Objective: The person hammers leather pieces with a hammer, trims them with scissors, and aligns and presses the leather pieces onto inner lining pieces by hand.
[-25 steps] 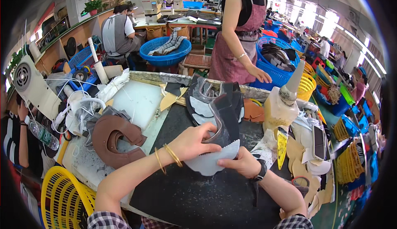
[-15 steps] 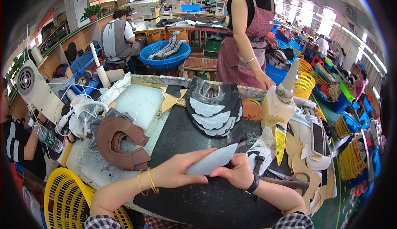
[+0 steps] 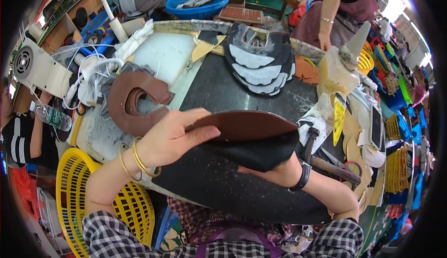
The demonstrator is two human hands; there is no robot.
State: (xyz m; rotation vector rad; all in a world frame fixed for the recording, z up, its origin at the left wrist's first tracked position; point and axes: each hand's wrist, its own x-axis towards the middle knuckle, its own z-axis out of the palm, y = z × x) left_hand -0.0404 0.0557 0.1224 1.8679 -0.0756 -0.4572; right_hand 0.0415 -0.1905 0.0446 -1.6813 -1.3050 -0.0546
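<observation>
My left hand (image 3: 173, 137) pinches the left end of a curved leather piece (image 3: 251, 126), thumb on top. The piece is brown on one face, with a black layer hanging below it. Under its right end my right hand (image 3: 281, 170) holds the black side; some of its fingers are hidden behind the piece. Both hands are above a black work mat (image 3: 223, 192). Beyond them lies a fanned stack of black curved pieces (image 3: 253, 74) with pale grey patches. To the left rests a stack of brown C-shaped leather pieces (image 3: 123, 104).
A hammer (image 3: 337, 168) and red-handled scissors (image 3: 355, 168) lie at the right, near a phone (image 3: 375, 132) and a glue pot (image 3: 336, 74) with a cone. A yellow basket (image 3: 70, 192) stands at lower left. Across the table a co-worker's arm (image 3: 328, 13) reaches down.
The held piece has turned from its pale grey face to brown and black. My right hand has moved beneath it. My view has tipped downward, and the co-worker leans lower.
</observation>
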